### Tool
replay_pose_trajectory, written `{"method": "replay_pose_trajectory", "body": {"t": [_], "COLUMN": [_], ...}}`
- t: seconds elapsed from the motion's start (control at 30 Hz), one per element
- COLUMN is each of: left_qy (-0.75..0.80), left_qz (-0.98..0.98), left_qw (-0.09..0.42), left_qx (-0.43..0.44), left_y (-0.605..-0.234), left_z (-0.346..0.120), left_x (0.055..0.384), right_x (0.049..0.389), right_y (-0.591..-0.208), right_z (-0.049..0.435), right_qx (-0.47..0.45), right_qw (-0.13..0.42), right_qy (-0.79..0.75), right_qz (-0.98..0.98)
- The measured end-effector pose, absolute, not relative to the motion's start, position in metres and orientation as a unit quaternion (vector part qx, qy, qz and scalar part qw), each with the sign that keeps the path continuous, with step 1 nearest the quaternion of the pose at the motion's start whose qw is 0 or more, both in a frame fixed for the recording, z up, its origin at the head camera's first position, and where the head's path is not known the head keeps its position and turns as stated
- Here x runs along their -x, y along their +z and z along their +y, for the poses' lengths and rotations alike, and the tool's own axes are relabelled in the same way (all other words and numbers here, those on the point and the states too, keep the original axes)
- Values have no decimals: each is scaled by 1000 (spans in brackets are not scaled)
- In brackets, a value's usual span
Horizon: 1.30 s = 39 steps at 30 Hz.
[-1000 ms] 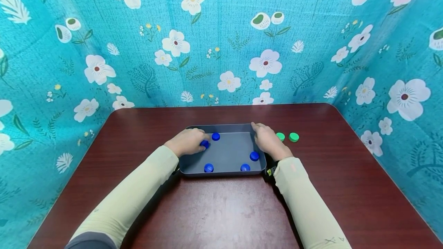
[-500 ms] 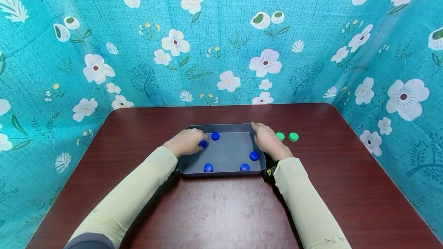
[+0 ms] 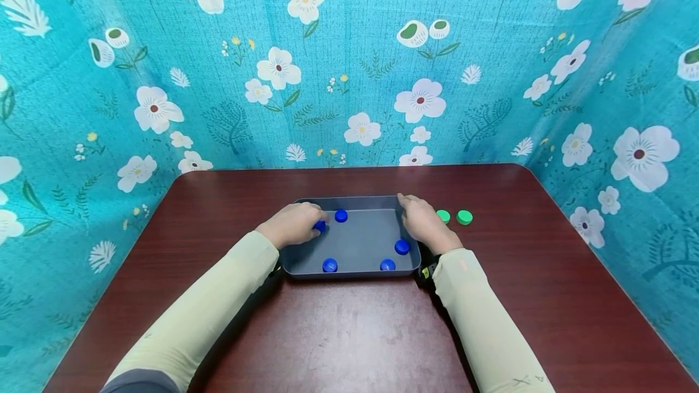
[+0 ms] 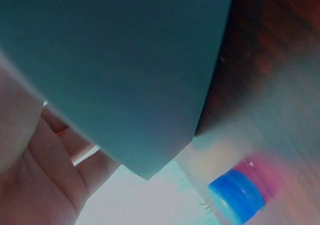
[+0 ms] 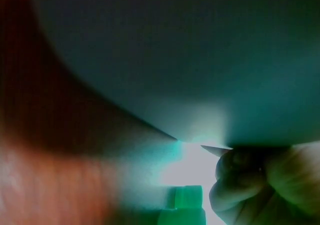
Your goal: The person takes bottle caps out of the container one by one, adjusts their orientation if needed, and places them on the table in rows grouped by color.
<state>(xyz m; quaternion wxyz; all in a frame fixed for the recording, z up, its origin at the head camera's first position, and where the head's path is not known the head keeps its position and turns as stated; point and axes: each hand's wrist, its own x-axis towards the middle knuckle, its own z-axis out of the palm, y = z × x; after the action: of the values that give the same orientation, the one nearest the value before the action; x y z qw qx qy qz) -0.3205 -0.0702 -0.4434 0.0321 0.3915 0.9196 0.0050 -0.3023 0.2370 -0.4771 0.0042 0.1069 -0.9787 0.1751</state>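
Note:
A shallow grey tray (image 3: 360,238) lies on the table between both hands. Over its left side, my left hand (image 3: 289,224) pinches a blue bottle cap (image 3: 320,226) between thumb and fingers. My right hand (image 3: 427,224) grips the tray's right wall near the far corner; its curled fingers (image 5: 240,185) show outside the wall in the right wrist view. Other blue caps sit in the tray: one at the far side (image 3: 341,216), one at the right (image 3: 401,247), and two along the near wall, such as the near-left cap (image 3: 330,265).
Two green caps (image 3: 465,217) lie on the dark red table (image 3: 349,332) just right of the tray. Outside the tray's left end, the left wrist view has another blue cap (image 4: 236,197) on the table. A flowered turquoise cloth (image 3: 327,65) hangs behind.
My left hand has shifted very slightly left with the blue bottle cap. The right hand and the tray keep their places.

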Motion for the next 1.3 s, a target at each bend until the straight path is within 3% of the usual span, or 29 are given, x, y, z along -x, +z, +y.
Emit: {"method": "replay_pose_trajectory", "body": {"t": [1.3], "left_qy": [24], "left_qz": [932], "left_qw": [6], "left_qx": [-362], "left_y": [-418], "left_z": [-113], "left_x": [318], "right_x": [303], "right_y": [-478], "right_z": [239], "right_qx": [-115], "right_qw": [9], "right_qy": [171], "right_qz": [-978]}}
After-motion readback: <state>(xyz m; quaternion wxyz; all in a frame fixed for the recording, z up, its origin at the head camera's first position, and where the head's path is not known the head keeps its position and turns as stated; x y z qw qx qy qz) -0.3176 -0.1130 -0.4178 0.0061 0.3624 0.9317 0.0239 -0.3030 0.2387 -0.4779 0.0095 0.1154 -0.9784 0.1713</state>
